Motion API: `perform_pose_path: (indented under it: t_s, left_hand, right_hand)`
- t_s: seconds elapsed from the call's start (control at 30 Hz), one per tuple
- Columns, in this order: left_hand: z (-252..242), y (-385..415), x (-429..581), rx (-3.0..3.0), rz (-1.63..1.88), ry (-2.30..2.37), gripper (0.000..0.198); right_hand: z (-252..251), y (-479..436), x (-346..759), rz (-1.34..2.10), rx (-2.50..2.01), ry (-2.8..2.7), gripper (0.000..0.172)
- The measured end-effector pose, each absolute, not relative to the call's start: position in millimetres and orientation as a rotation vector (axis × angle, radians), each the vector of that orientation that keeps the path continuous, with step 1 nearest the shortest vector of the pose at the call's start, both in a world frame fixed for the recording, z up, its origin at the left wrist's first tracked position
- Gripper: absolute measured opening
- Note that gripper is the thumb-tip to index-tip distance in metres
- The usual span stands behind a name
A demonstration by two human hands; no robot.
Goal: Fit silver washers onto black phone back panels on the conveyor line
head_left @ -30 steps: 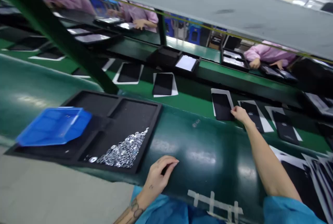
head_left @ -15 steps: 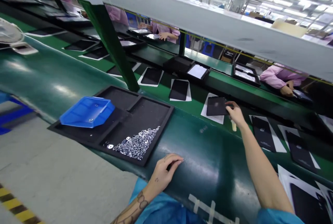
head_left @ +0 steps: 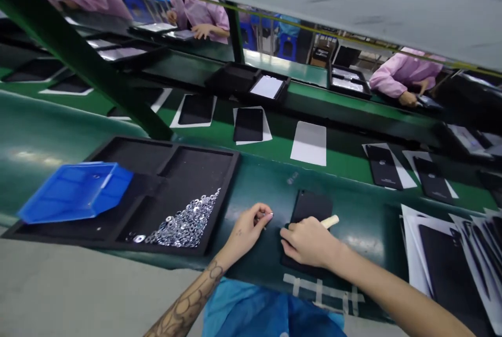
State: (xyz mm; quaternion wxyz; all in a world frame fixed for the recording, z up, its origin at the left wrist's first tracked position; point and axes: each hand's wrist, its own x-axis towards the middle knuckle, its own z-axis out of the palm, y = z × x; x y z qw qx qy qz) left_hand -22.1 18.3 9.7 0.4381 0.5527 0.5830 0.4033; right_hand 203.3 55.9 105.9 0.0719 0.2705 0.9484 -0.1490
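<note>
My left hand (head_left: 251, 227) hovers low over the green bench, thumb and fingers pinched on a tiny shiny piece (head_left: 271, 214), too small to name surely. Just right of it, my right hand (head_left: 309, 243) is closed around a cream-coloured stick (head_left: 330, 221), whose end pokes out behind the knuckles. Beneath that hand a black tablet-like panel (head_left: 311, 204) lies on the bench, partly covered by the fingers. To the left, a black divided tray (head_left: 188, 162) holds a heap of small metal rings (head_left: 182, 224) in its near right compartment.
A blue bin (head_left: 78, 190) rests tilted on the tray's left side. Beyond the bench, a green belt carries black panels on white sheets, plus one bare white sheet (head_left: 309, 141). Stacked panels and sheets (head_left: 451, 264) stand at right. A green post (head_left: 98, 70) slants across the left; co-workers sit opposite.
My right hand has brought the black panel from its white sheet on the belt to the bench before me. My left hand stays pinched, now close beside it. The view has shifted right.
</note>
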Motion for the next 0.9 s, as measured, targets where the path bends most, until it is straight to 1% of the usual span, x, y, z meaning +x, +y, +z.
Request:
perform_pose_path:
  t_s: [0.07, 0.13, 0.2, 0.27, 0.33, 0.37, 0.4, 0.43, 0.5, 0.63, 0.9]
  left_hand:
    - [17, 33, -18, 1.446, 0.9, 1.416, 0.023]
    - [23, 49, -13, 1.494, 0.807, 1.387, 0.024]
    - [28, 69, -5, 1.556, 0.728, 1.371, 0.027]
    - [31, 89, 4, 1.624, 0.679, 1.363, 0.026]
    - [33, 108, 14, 1.683, 0.642, 1.36, 0.023]
    - [34, 117, 18, 1.709, 0.621, 1.359, 0.02]
    - [35, 125, 21, 1.739, 0.595, 1.359, 0.018]
    - [36, 131, 24, 1.772, 0.565, 1.359, 0.016]
    - [38, 141, 29, 1.833, 0.5, 1.364, 0.014]
    - [43, 152, 35, 1.919, 0.364, 1.384, 0.012]
    - [61, 179, 36, 1.965, 0.088, 1.282, 0.011]
  right_hand:
    - [103, 69, 207, -0.718, 0.933, 2.906, 0.02]
    - [110, 94, 226, -1.204, 1.206, 2.908, 0.02]
    - [113, 126, 255, -1.914, 1.533, 2.742, 0.02]
    - [104, 155, 287, -2.735, 1.746, 2.385, 0.019]
    - [82, 177, 316, -3.461, 1.754, 1.951, 0.015]
    - [69, 185, 328, -3.739, 1.684, 1.76, 0.015]
    - [55, 191, 337, -3.945, 1.606, 1.597, 0.014]
    - [43, 195, 345, -4.087, 1.532, 1.455, 0.014]
    - [25, 199, 354, -4.224, 1.406, 1.227, 0.013]
    - [22, 199, 356, -4.273, 1.285, 1.007, 0.015]
    - [25, 204, 349, -4.313, 1.242, 0.914, 0.019]
